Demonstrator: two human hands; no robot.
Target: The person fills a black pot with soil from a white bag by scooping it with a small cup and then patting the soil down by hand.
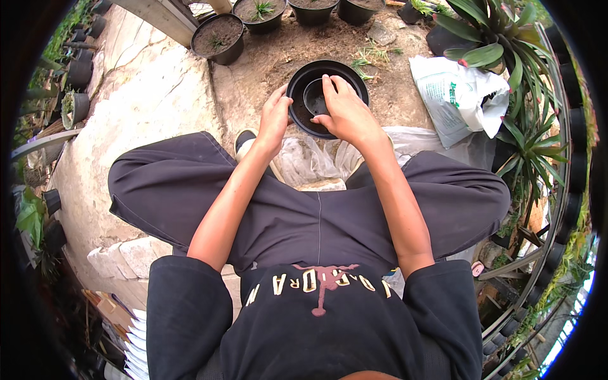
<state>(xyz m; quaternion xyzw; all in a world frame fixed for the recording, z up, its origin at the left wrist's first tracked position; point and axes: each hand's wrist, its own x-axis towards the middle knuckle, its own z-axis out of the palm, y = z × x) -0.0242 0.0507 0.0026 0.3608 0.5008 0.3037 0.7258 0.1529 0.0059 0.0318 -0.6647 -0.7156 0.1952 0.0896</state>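
In front of my crossed legs stands a round black plastic pot (304,124) with dark soil in it. A smaller black pot (313,100) sits inside it, surrounded by the soil. My left hand (274,118) holds the outer pot by its left side, thumb at the rim and fingers along the outer wall. Reaching in from the right, my right hand (347,111) grips the smaller pot, fingers over its far side and thumb at its near side. That hand hides the right part of both pots.
Several soil-filled black pots (219,40) line the far side, some with small green plants. Loose grass-like sprigs (368,59) lie beyond the pot. A white plastic bag (451,102) bearing print stands at right, beside leafy plants (517,52). Clear plastic sheeting (308,159) covers ground near my feet.
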